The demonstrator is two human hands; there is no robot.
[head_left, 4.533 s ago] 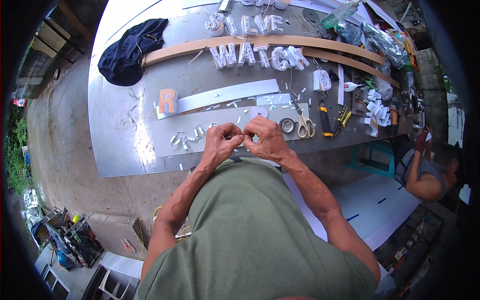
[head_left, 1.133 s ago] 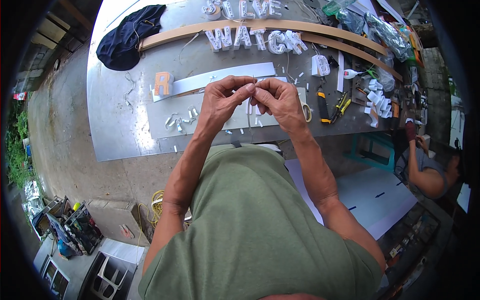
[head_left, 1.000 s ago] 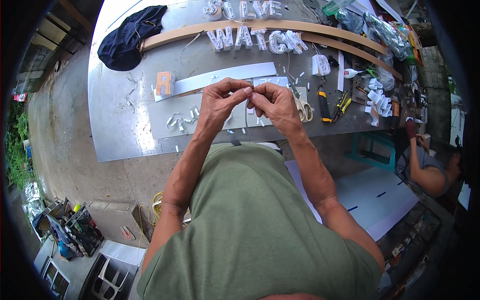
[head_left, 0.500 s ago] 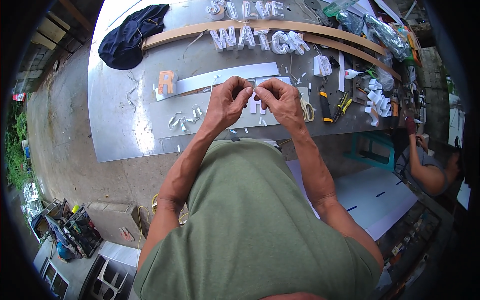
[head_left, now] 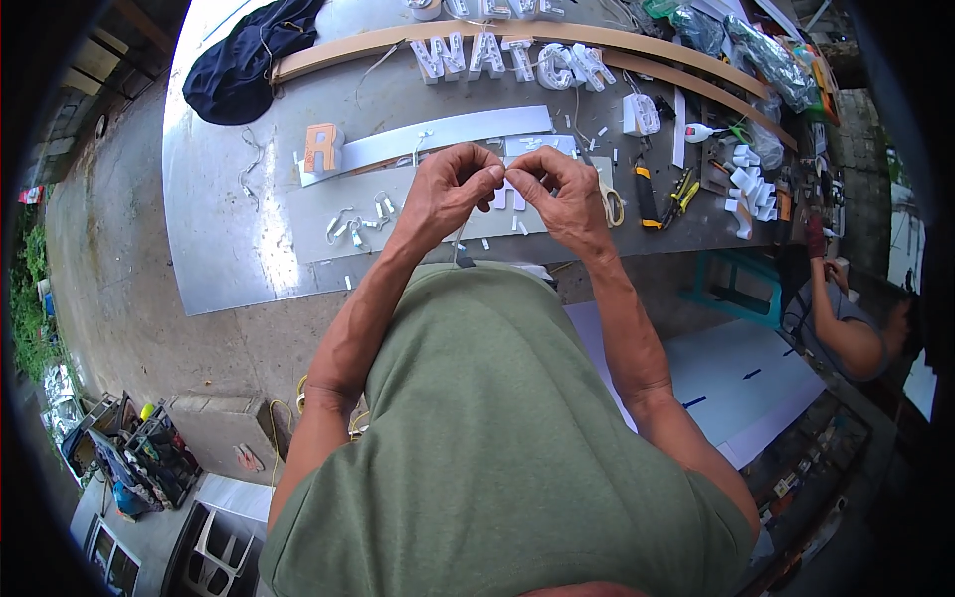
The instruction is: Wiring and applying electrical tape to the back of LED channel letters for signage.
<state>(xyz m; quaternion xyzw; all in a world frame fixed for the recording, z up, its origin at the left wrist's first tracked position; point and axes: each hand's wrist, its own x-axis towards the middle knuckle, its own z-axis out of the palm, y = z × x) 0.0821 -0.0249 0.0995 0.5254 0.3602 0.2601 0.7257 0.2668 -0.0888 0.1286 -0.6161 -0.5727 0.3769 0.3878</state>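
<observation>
Left hand nearly meets right hand by table edge, bare metal leftward.

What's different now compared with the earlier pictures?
The left hand and right hand moved forward from the near edge of the table. A thin wire, which hung between them, now hangs below the left hand. The orange-faced block and pliers stayed put.

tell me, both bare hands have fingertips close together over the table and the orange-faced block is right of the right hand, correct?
No: the orange-faced block lies left of the left hand, not right of the right hand; the head view shows it. The rest of the statement holds.
</observation>
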